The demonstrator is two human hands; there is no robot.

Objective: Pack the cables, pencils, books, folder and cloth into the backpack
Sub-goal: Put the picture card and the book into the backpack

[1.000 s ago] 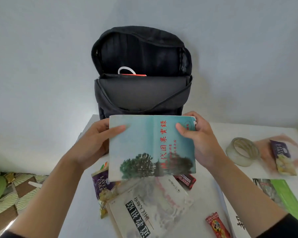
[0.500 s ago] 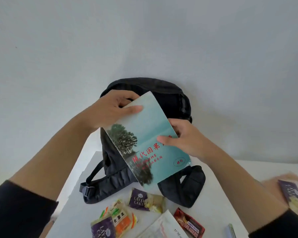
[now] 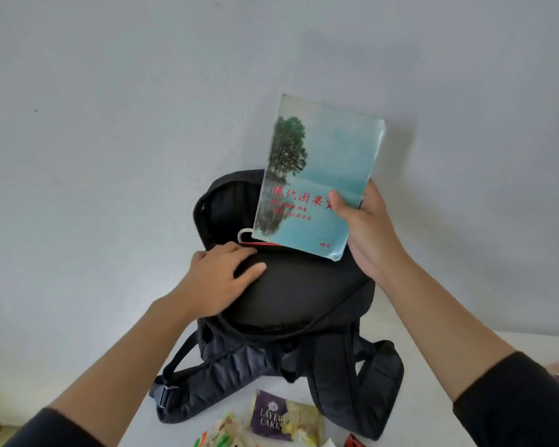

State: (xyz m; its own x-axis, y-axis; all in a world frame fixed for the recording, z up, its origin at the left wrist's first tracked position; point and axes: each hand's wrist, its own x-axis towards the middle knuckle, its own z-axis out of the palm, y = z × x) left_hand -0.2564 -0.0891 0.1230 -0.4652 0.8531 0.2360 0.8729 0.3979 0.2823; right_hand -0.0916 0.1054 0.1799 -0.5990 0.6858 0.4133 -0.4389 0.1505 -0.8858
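The lower part of the pale blue paperback book with a tree on its cover (image 3: 317,175) is being covered at its right edge by the right hand (image 3: 368,227), and one red title character is being hidden there. The inside of the black fabric backpack (image 3: 297,295) is being lost in shadow. Only a loop of white cable (image 3: 243,234) and a thin red edge (image 3: 265,243) are being shown inside. The purple snack packet (image 3: 273,419) and the green and orange wrappers (image 3: 220,438) are being cut off by the lower edge.

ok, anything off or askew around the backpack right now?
Nothing damaged or spilled. The book is tilted above the backpack opening, held only by the right hand; the left hand presses the front panel down.
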